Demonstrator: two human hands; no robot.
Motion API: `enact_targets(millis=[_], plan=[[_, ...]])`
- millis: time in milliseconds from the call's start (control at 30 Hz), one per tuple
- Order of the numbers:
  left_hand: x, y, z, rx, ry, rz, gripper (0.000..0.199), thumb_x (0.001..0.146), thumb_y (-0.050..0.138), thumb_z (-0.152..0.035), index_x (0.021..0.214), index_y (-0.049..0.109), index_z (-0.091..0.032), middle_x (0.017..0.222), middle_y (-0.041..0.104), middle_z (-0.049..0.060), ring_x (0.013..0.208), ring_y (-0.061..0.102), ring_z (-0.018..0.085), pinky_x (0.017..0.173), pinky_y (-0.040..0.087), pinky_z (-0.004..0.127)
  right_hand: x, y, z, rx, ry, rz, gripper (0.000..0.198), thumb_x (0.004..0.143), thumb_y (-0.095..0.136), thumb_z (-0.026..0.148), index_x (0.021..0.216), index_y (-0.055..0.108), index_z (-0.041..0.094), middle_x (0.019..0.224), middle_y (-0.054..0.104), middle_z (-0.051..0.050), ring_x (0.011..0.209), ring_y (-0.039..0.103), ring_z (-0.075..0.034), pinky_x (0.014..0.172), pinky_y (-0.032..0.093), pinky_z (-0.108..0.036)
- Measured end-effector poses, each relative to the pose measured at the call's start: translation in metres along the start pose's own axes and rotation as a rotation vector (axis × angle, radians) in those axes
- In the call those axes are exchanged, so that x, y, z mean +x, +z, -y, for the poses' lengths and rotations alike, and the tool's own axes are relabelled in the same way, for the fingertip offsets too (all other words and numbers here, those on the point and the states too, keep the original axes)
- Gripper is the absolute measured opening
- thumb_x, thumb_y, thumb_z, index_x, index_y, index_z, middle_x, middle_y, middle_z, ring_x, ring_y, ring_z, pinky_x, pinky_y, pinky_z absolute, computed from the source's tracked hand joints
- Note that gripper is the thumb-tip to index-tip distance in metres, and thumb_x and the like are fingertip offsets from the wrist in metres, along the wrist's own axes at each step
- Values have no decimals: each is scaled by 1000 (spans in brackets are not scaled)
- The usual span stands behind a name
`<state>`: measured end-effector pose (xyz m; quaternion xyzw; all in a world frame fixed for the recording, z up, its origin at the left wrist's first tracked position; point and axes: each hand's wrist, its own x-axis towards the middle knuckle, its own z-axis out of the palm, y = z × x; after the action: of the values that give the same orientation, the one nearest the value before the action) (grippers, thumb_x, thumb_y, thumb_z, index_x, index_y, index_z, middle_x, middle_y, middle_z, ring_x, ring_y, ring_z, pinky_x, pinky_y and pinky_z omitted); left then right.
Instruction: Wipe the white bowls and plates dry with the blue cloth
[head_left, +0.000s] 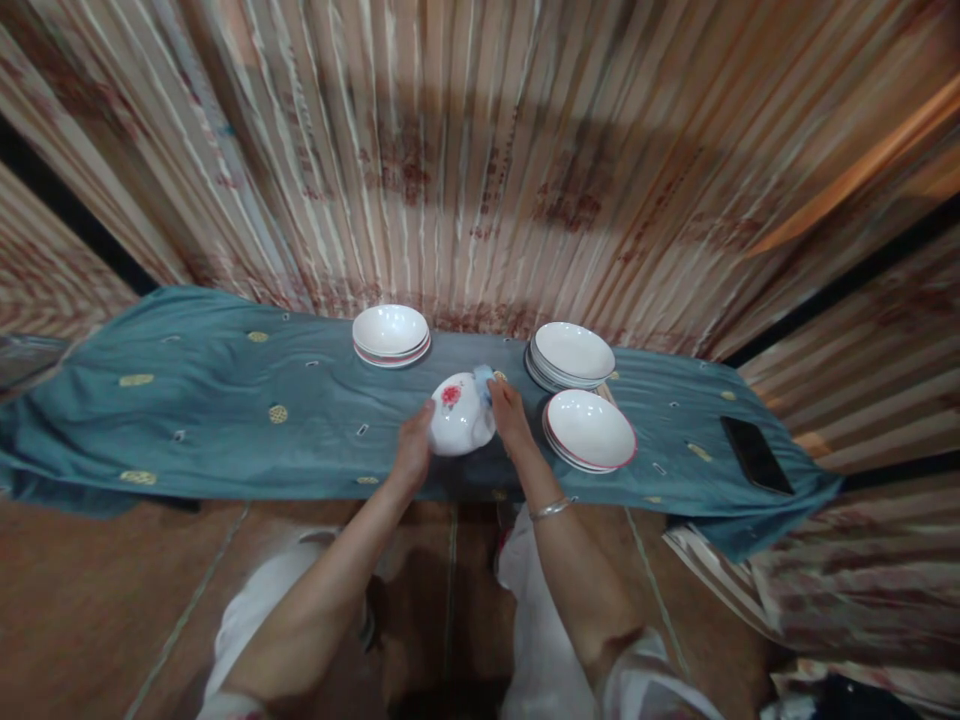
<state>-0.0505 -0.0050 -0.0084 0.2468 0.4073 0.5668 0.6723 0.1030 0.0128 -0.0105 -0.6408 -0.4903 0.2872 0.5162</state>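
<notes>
A white bowl (459,425) with a red flower is held above the table, tipped so its flowered side faces me. My left hand (413,446) grips its left edge, fingers mostly behind it. At the bowl's upper right, my right hand (508,410) is closed on a small light-blue cloth (484,382) pressed against the bowl; whether it is a cloth or a soft sponge is hard to tell. Beyond the bowl to the left stands a stack of white bowls (391,330). Right of my right hand are a dark-rimmed stack (574,352) and a red-rimmed stack (591,430).
A teal patterned cloth (225,420) covers the long narrow table and hangs in folds at its ends. Toward the right end lies a black phone (756,455). Behind the table hangs a pleated curtain (465,180), with dark poles at both sides.
</notes>
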Motion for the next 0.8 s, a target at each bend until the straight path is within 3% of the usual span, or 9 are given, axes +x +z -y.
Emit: enact_targets(millis=[233, 500, 667, 800], plan=[[-1, 1, -2, -136, -66, -37, 32, 79, 75, -33, 97, 73, -7, 85, 79, 11, 97, 73, 26, 93, 55, 36, -5, 16, -13, 143, 124, -80, 39, 93, 38, 45, 87, 67, 19, 89, 70, -7, 100, 62, -22, 97, 46, -37], [1, 1, -5, -237, -141, -91, 31, 96, 51, -28, 111, 70, -9, 100, 78, 12, 105, 71, 24, 98, 54, 34, -12, 33, -17, 321, 256, -167, 35, 92, 39, 37, 94, 67, 15, 97, 73, -8, 99, 65, -19, 97, 47, -35], [0, -1, -7, -259, -226, -156, 42, 101, 40, -33, 130, 60, -11, 113, 75, 11, 113, 68, 23, 102, 51, 33, -19, 43, -28, 292, 271, -172, 38, 92, 40, 42, 103, 67, 17, 108, 73, -10, 109, 64, -19, 100, 47, -32], [2, -2, -9, -253, -247, -179, 46, 102, 36, -36, 135, 56, -11, 114, 74, 12, 111, 68, 23, 103, 51, 35, -28, 49, -41, 271, 215, -120, 52, 92, 37, 56, 111, 66, 17, 115, 71, -13, 117, 62, -22, 101, 47, -35]])
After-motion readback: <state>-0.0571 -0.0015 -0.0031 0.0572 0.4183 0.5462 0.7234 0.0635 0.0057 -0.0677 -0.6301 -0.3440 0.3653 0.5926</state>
